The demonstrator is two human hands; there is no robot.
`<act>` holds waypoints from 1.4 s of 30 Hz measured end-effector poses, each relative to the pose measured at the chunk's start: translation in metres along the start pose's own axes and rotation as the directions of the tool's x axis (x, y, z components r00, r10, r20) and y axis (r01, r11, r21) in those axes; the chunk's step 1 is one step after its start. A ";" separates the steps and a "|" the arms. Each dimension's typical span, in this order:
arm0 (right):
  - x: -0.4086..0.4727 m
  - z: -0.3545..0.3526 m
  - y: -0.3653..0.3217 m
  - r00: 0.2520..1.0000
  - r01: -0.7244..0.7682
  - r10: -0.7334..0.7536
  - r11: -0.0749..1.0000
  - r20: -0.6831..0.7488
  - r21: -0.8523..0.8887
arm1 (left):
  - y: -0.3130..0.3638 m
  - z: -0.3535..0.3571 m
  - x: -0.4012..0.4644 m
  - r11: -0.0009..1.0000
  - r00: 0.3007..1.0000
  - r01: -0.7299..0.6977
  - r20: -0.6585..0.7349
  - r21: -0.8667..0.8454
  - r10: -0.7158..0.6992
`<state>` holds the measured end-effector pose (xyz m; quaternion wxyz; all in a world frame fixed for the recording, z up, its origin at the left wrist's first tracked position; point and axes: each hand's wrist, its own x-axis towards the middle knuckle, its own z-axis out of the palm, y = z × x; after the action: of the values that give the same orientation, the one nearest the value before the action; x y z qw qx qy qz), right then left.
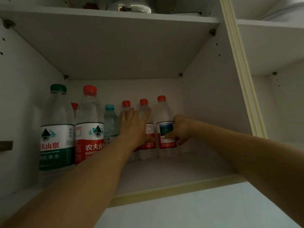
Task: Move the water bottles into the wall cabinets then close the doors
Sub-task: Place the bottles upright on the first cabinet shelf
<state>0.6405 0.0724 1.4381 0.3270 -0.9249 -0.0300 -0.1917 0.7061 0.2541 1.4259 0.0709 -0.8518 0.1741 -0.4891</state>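
Several water bottles stand on the lower shelf (164, 171) of the open wall cabinet. At the front left are a large green-capped bottle (56, 129) and a large red-capped bottle (89, 124), with a small blue-capped bottle (110, 122) behind them. Further back stand three red-capped bottles. My left hand (133, 127) reaches in with straight fingers against the two middle ones (148, 129). My right hand (181, 129) grips the rightmost red-capped bottle (164, 116) at its label, thumb across the front.
An upper shelf (115, 15) holds a shiny metal vessel (131, 5). A cream-edged divider (238, 71) separates a second compartment on the right. The cabinet's right wall (213, 96) stands close to my right hand. No doors are in view.
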 end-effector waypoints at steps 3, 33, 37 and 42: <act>0.002 0.000 -0.004 1.000 -0.026 0.027 0.999 0.016 -0.025 | -0.012 0.000 0.000 0.998 0.995 -0.054 0.081 -0.034 0.057; 0.048 0.011 0.018 0.996 0.086 -0.084 0.994 0.035 -0.066 | -0.016 0.000 -0.004 0.991 0.990 -0.124 0.079 0.044 0.120; 0.047 0.011 0.017 0.995 0.100 -0.098 0.991 0.036 -0.088 | -0.017 -0.002 -0.011 0.992 0.988 -0.129 0.090 -0.007 0.129; 0.042 0.008 0.014 0.996 0.078 -0.074 0.991 0.041 -0.112 | -0.009 -0.023 -0.018 0.986 0.993 -0.047 0.102 -0.158 0.064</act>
<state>0.6851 0.0637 1.4399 0.2657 -0.9436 -0.0604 -0.1884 0.6799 0.2700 1.4261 0.0271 -0.8744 0.2312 -0.4257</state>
